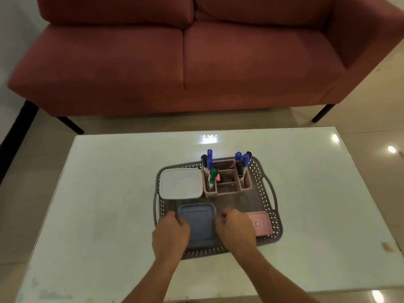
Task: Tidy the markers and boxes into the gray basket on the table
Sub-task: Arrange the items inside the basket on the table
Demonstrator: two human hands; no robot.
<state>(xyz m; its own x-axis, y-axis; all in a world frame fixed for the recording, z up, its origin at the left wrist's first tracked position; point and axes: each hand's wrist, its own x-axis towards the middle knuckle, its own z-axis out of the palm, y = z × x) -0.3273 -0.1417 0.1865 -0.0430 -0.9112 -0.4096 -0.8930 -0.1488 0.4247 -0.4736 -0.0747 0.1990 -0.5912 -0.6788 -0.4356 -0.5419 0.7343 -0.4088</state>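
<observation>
Inside the basket [209, 251] on the counter [109, 193] sit a white box [181, 183], a pink box [261, 223] and a holder [227, 191] with markers [209, 163] standing upright in it. Both hands are on the blue box [200, 226] at the basket's near side: the left hand [170, 234] and right hand [235, 229] grip its opposite edges with curled fingers [175, 217]. Every marker and box in view is within the basket, so the task looks nearly finished; only settling and releasing the blue box seems left.
</observation>
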